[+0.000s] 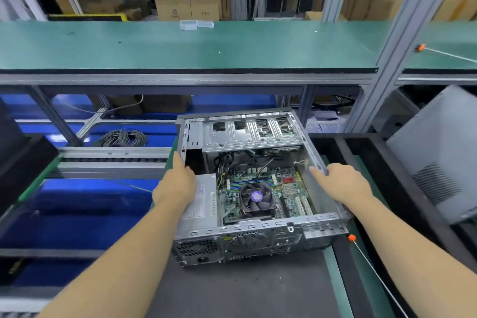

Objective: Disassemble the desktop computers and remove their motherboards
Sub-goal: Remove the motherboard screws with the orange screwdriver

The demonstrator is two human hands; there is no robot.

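An open grey desktop computer case (258, 237) lies on its side on the dark mat, its side panel off. Inside I see the green motherboard (291, 188), a black CPU fan (256, 197), a silver power supply (200, 204) at the left and a drive cage (247, 131) at the far end. My left hand (178, 181) grips the case's left wall above the power supply. My right hand (338, 181) grips the top edge of the right wall.
A grey side panel (444, 152) leans at the right. A long orange-handled screwdriver (371, 268) lies beside the case at the front right. A green shelf (180, 46) runs across above. A coil of cable (124, 138) lies at the left on blue matting.
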